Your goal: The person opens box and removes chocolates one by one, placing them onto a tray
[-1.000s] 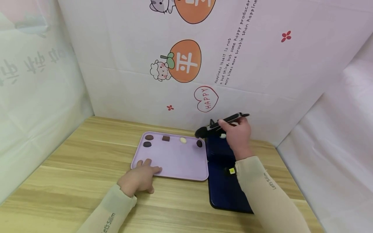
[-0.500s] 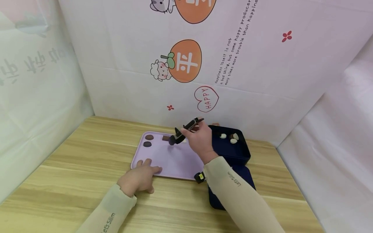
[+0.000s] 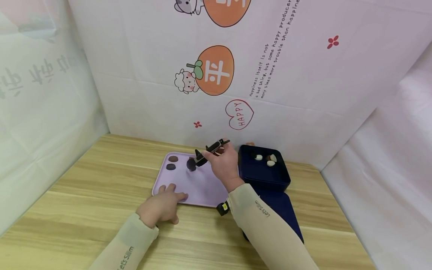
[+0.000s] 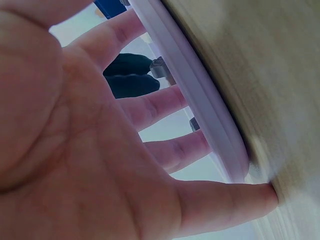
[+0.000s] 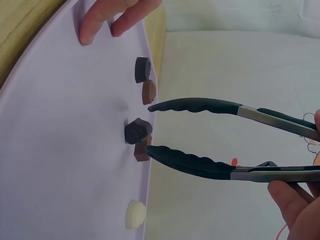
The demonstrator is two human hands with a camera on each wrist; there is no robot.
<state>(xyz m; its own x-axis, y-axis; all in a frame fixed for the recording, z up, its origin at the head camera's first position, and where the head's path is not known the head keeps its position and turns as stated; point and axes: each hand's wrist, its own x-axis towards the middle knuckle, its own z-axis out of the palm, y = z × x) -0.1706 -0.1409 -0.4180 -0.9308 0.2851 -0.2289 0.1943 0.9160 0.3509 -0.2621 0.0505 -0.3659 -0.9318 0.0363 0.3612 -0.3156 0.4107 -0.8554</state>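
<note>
My right hand [image 3: 224, 161] grips black and steel tongs [image 5: 195, 166], whose tips stand apart over the lilac tray [image 3: 202, 195]. In the right wrist view a dark, ridged chocolate [image 5: 137, 131] sits on the tray between the tips, in front of a square brown chocolate [image 5: 142, 151]. A black chocolate [image 3: 171, 167] and a round brown chocolate [image 3: 173, 159] lie at the tray's far left corner. A cream chocolate [image 5: 135, 215] is farther along the edge. My left hand [image 3: 162, 206] rests at the tray's near left corner, fingers spread; several touch the rim.
Right of the tray stands a dark blue box [image 3: 254, 170] with several chocolates [image 3: 271, 163] inside. Its flat blue lid section [image 3: 283, 210] lies in front, partly under the right forearm. A printed white cloth [image 3: 287, 120] rises behind the wooden table [image 3: 84, 187].
My right hand has moved left with the tongs, from beside the blue box to the tray's far left part. A dark chocolate now sits by the square one. My left hand has stayed put.
</note>
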